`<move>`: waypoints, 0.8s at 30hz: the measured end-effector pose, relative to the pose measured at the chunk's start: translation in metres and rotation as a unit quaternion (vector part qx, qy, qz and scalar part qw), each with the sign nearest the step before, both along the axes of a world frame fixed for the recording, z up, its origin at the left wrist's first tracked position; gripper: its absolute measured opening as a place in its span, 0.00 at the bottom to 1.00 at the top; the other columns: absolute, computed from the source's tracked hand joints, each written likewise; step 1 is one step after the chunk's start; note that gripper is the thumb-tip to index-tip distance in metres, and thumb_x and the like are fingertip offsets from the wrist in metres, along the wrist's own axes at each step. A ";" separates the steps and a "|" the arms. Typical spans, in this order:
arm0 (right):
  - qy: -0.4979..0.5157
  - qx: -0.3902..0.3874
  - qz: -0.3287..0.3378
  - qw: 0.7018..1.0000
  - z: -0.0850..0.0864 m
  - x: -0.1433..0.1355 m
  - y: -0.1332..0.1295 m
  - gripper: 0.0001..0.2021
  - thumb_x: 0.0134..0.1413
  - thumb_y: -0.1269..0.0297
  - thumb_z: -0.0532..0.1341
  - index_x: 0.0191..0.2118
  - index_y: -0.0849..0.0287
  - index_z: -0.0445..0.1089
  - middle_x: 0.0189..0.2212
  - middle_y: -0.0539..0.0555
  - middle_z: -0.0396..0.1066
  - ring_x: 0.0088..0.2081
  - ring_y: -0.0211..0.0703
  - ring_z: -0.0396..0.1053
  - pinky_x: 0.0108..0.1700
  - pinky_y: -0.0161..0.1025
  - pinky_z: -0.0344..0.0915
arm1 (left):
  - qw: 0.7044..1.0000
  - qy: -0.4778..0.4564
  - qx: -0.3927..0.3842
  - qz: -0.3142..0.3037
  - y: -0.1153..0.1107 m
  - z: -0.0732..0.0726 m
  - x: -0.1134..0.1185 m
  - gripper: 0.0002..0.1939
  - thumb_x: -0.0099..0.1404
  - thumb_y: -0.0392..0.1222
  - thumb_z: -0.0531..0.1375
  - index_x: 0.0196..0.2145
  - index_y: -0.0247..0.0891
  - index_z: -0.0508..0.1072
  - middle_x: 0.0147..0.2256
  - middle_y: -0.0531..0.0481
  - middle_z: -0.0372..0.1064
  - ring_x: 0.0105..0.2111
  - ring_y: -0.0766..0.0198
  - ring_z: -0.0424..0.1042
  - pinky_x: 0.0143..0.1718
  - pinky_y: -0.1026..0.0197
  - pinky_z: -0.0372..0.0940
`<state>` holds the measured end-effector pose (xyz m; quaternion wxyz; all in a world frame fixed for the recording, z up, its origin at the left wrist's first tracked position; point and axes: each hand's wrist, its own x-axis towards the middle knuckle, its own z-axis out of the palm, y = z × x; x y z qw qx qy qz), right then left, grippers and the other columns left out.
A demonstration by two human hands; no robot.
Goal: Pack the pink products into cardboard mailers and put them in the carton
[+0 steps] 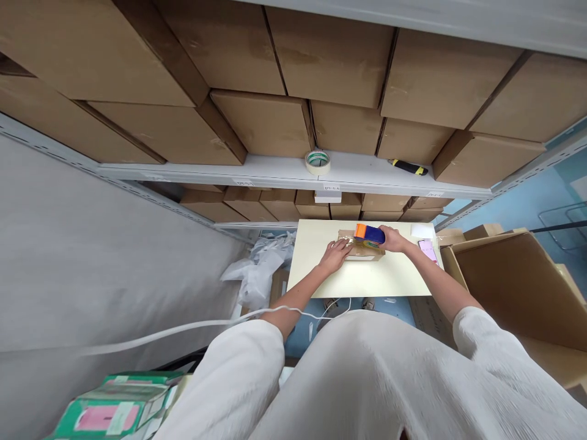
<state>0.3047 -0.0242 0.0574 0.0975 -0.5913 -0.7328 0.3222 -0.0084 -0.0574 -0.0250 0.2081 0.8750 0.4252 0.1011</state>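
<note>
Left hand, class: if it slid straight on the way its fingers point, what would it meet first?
The left hand would probably meet the orange-and-blue tape dispenser, held over the cardboard box, though depth is unclear.

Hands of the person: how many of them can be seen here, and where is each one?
2. The left hand rests on the small carton; the right hand holds the tape dispenser.
</note>
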 end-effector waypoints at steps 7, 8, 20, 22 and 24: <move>0.086 -0.001 0.048 0.995 -0.002 -0.005 0.002 0.22 0.46 0.57 0.72 0.45 0.53 0.66 0.43 0.53 0.74 0.41 0.48 0.73 0.41 0.40 0.70 | 1.000 -0.020 -0.022 0.000 0.002 0.004 -0.001 0.27 0.75 0.35 0.54 0.68 0.42 0.74 0.72 0.37 0.63 0.73 0.42 0.61 0.70 0.37 0.59; 0.083 -0.004 0.043 0.996 -0.002 -0.006 0.002 0.22 0.45 0.56 0.72 0.44 0.53 0.66 0.42 0.53 0.74 0.40 0.48 0.72 0.41 0.40 0.69 | 0.999 -0.032 -0.031 0.003 0.002 0.004 -0.001 0.27 0.73 0.34 0.55 0.67 0.42 0.75 0.72 0.38 0.64 0.73 0.42 0.61 0.70 0.37 0.60; 0.125 -0.018 0.032 0.992 -0.001 -0.001 -0.005 0.20 0.43 0.55 0.69 0.41 0.53 0.63 0.39 0.51 0.72 0.38 0.47 0.71 0.40 0.42 0.69 | 0.801 -0.380 -0.348 0.304 0.026 0.041 0.027 0.15 0.72 0.40 0.64 0.56 0.39 0.77 0.48 0.42 0.83 0.46 0.55 0.83 0.54 0.52 0.77; 0.123 -0.016 0.035 0.992 0.000 -0.002 -0.006 0.21 0.43 0.56 0.69 0.42 0.53 0.63 0.39 0.51 0.73 0.39 0.47 0.71 0.42 0.43 0.70 | 0.755 -0.414 -0.388 0.328 0.029 0.050 0.035 0.15 0.71 0.40 0.67 0.54 0.38 0.76 0.46 0.40 0.84 0.43 0.56 0.84 0.50 0.52 0.77; 0.116 -0.015 0.038 0.992 0.001 -0.002 -0.007 0.21 0.44 0.56 0.69 0.43 0.53 0.64 0.40 0.52 0.73 0.39 0.48 0.72 0.43 0.43 0.71 | 0.727 -0.434 -0.406 0.342 0.032 0.056 0.042 0.17 0.68 0.40 0.71 0.52 0.37 0.75 0.43 0.40 0.83 0.42 0.56 0.84 0.47 0.53 0.78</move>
